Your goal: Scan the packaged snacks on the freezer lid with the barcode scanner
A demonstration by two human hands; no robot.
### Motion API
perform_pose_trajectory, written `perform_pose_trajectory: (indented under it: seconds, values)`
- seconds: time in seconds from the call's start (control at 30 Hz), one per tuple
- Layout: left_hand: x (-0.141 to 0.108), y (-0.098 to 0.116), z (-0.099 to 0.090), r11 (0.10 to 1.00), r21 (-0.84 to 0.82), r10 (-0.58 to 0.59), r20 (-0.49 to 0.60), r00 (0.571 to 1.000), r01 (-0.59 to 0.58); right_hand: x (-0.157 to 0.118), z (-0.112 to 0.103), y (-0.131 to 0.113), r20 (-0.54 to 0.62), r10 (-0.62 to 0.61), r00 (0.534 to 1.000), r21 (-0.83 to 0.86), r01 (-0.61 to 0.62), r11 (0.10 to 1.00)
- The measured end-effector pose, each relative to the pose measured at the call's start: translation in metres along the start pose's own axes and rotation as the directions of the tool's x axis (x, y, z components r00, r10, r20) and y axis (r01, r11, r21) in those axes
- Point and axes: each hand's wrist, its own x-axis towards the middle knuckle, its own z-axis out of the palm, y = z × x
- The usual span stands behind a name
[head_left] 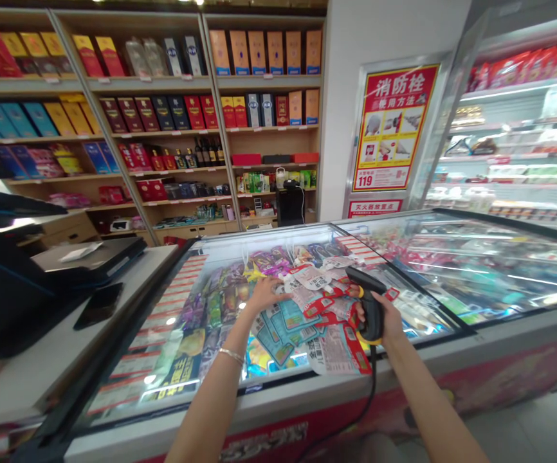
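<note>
Packets lie heaped on the freezer, overlapping, none clearly set apart; how many are dealt with does not show. Scanner at three o'clock, right fingers round it; left fingers at ten, grip unclear.

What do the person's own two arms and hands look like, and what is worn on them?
Both forearms are bare up to the picture's edge, with no sleeve in view. A thin, silver-coloured metal bracelet circles the left wrist. The left hand and right hand wear no gloves. No band shows on the right wrist.
</note>
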Motion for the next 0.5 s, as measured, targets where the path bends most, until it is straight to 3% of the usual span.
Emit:
perform_pose_trajectory:
  seconds: [0.17,0.3,0.43,0.5]
  values:
    - [-0.001,-0.002,-0.005,1.0,-0.031,-0.003,0.102,0.995,0.007,0.001,0.001,0.0,0.004,0.005,1.0,-0.05,-0.005,0.999]
    - [0.004,-0.006,-0.001,0.982,-0.188,0.034,0.061,0.998,-0.022,0.005,0.001,-0.001,0.004,-0.005,1.0,-0.07,0.005,0.998]
    - [0.01,-0.016,-0.002,0.889,-0.453,-0.139,-0.132,0.982,0.065,0.01,0.007,-0.005,0.022,0.0,1.0,-0.117,0.003,0.993]
    - [0.011,-0.023,-0.008,0.823,-0.563,-0.289,-0.298,0.91,0.078,0.012,0.017,-0.007,0.042,0.043,0.998,-0.174,-0.035,0.984]
